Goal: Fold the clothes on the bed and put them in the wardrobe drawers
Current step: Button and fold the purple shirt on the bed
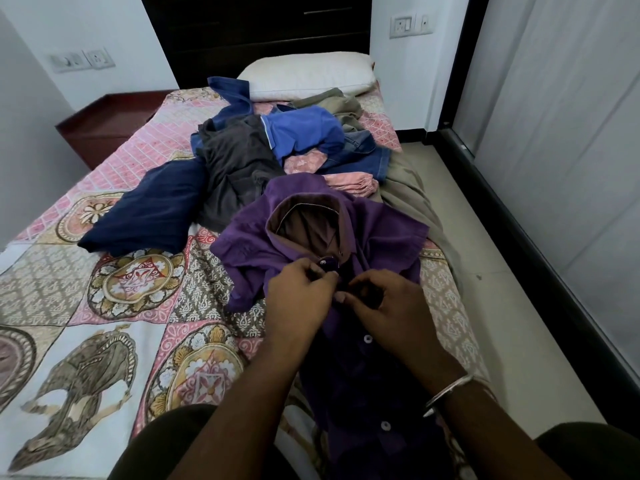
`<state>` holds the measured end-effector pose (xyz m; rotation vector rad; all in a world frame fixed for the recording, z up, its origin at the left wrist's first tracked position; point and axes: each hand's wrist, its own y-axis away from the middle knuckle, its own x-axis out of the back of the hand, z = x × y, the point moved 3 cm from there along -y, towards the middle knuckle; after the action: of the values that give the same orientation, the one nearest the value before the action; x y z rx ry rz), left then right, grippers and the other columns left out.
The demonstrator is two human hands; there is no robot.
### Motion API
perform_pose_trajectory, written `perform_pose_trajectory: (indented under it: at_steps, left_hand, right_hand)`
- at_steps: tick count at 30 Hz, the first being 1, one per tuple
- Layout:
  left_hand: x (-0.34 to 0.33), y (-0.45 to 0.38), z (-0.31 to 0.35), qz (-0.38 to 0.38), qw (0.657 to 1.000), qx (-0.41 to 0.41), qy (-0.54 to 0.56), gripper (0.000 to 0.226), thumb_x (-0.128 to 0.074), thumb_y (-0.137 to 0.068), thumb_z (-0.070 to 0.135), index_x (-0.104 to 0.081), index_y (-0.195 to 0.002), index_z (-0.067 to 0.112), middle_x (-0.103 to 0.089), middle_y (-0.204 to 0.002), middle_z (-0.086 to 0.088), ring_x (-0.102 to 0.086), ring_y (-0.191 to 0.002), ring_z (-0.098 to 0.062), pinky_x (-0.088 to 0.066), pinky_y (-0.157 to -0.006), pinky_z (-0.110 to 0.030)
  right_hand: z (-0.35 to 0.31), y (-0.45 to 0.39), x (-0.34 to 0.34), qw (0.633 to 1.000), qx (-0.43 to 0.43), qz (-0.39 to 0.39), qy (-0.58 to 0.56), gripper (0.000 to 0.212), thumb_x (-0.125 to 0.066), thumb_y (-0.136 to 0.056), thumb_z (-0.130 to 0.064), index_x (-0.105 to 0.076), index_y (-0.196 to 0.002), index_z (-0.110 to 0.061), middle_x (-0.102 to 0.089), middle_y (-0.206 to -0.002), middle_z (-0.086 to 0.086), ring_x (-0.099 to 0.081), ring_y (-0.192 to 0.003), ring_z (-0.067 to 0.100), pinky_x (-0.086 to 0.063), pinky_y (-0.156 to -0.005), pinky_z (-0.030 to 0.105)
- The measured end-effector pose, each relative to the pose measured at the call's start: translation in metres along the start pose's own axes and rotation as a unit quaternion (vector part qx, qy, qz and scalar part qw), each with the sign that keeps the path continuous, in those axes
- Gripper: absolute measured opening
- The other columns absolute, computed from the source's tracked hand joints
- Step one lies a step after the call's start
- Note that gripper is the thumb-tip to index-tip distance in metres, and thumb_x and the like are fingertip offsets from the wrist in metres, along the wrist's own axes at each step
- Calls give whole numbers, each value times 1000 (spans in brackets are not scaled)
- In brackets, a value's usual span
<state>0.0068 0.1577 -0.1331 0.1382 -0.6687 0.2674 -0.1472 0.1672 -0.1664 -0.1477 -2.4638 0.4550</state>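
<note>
1. Purple shirt [349, 382]: I see it laid lengthwise on the bed [69, 327], collar toward the pillow [308, 76], its brown collar lining facing up and its lower part running down between my arms.
2. Left hand [299, 292]: my grip here is curled, fingertips pinching the shirt's front edge just below the top button [325, 261].
3. Right hand [388, 304]: this grip is curled too, thumb and fingers pinching the opposite front edge; the two hands meet at the placket. A metal bangle [448, 393] sits on this wrist.
4. Lower buttons [367, 338]: two pale buttons show along the placket below my hands; whether they are fastened I cannot tell.
5. Clothes pile [277, 147]: unfolded garments lie beyond the shirt, in the middle of the bed, among them a navy piece [149, 209], a dark grey piece [239, 168], a bright blue shirt [304, 133], denim [367, 157] and a khaki garment [346, 105] near the pillow.
6. Bedspread: a patterned patchwork in pink, white and tan covers the bed.
7. Dark wooden drawers [263, 26]: these stand against the wall behind the pillow, well apart from the shirt.
</note>
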Motion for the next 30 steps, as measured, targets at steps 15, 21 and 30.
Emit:
perform_pose_trajectory:
  at_steps: [15,21,30]
  left_hand:
    - [-7,0,-9,-72,978,-12,-198,25,-67,-80,42,-76,-98,26,-73,-95,-2,-67,-92,-23,-44,-68,-27]
    - [-15,0,-8,-82,971,-66,-213,19,-70,-77,31,-75,-96,31,-70,-104,4,-67,-98,-20,-53,-77,-31]
    - [-25,2,-6,-91,964,-93,-231,20,-63,-88,36,-71,-106,33,-70,-108,3,-66,-101,-23,-50,-75,-32]
  right_hand:
    - [16,2,3,987,-123,20,98,49,-77,-66,-62,-56,-54,-20,-58,-51,-6,-59,-54,9,-50,-54,31]
    - [13,6,-1,980,-119,-20,157,39,-73,-66,-59,-58,-77,-25,-60,-75,-9,-61,-72,13,-48,-59,31]
    - [16,4,-1,985,-36,-10,168,15,-70,-69,-25,-72,-81,-16,-51,-90,-3,-54,-85,21,-48,-64,30]
